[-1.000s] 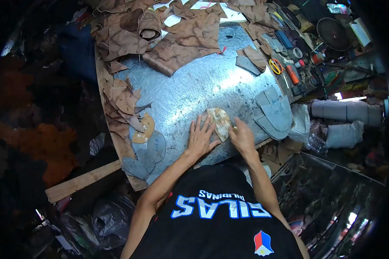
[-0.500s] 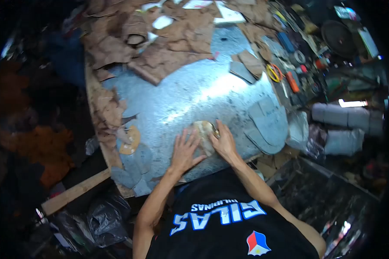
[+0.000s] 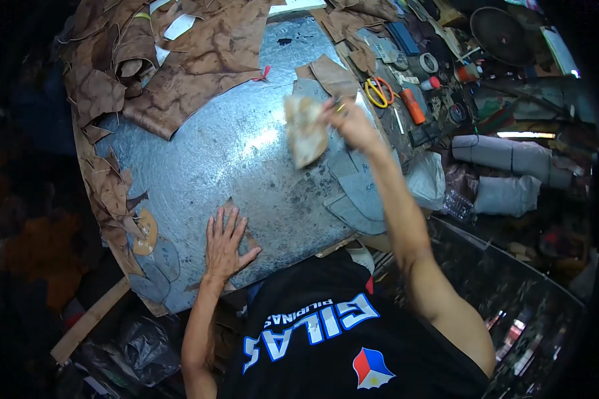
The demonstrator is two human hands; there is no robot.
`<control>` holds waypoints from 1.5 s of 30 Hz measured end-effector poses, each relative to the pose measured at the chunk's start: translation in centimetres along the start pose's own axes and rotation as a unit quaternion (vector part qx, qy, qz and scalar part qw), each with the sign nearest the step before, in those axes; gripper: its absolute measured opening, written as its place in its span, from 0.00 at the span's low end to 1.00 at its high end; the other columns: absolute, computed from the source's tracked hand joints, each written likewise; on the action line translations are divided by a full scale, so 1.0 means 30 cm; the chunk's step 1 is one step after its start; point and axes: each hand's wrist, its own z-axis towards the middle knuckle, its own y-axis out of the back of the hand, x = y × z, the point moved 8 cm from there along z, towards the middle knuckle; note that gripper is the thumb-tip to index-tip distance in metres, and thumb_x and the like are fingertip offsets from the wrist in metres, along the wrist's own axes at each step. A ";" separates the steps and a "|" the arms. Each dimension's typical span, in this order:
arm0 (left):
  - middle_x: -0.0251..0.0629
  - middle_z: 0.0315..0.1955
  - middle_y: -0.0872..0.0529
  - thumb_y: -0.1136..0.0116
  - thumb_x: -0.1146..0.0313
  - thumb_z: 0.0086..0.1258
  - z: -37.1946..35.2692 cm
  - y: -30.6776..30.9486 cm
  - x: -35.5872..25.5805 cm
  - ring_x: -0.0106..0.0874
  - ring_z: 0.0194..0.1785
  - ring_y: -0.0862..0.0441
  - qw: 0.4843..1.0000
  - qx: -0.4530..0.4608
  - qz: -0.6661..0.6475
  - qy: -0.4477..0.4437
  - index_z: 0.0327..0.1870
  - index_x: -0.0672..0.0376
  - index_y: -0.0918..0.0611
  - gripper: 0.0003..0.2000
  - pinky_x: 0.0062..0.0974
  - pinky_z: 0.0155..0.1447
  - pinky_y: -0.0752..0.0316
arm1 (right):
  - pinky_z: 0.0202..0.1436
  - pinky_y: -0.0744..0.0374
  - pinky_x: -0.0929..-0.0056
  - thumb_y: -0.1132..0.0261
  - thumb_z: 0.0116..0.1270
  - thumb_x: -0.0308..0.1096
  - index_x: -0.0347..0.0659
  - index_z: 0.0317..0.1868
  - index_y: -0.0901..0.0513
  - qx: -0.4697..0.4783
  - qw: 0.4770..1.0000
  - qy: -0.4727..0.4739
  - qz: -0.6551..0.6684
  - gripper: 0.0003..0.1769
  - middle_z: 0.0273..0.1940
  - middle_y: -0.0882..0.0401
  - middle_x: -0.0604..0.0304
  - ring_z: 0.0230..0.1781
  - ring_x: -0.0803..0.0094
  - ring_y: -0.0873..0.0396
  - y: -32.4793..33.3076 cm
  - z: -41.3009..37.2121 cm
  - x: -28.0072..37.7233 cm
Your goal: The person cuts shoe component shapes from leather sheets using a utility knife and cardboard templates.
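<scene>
My left hand (image 3: 225, 247) lies flat with fingers spread on the metal-topped table (image 3: 199, 159). Under its fingers, bits of a small brown leather piece (image 3: 229, 205) show, mostly hidden by the hand. My right hand (image 3: 351, 124) is raised over the right side of the table, its fingers closed on a mottled cream-and-tan flat template (image 3: 305, 136). The template hangs tilted and slightly blurred. A small dark and brassy thing also shows at the right fingertips, too blurred to name. Below that hand lie grey sole-shaped templates (image 3: 363, 193).
Brown leather sheets (image 3: 193, 93) cover the table's far left, with scraps (image 3: 106, 189) along its left edge. At the right are yellow-and-orange scissors (image 3: 379, 93), an orange-handled tool (image 3: 412, 106) and a tape roll (image 3: 428, 62). A tan template (image 3: 146, 233) lies at the left.
My right hand has lifted the cream-and-tan template off the table and carried it up and to the right. The left hand stays flat, now over brown leather. The view has shifted.
</scene>
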 end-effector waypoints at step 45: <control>0.44 0.69 0.28 0.29 0.55 0.62 -0.014 0.052 -0.031 0.53 0.75 0.39 0.999 -0.046 -0.010 -0.023 0.44 0.58 0.18 0.18 0.54 0.73 0.39 | 0.51 0.19 0.61 0.27 0.60 0.55 0.31 0.65 0.25 0.116 0.975 -0.145 0.120 0.42 0.55 0.20 0.41 0.50 0.58 0.17 -0.350 -0.303 -0.128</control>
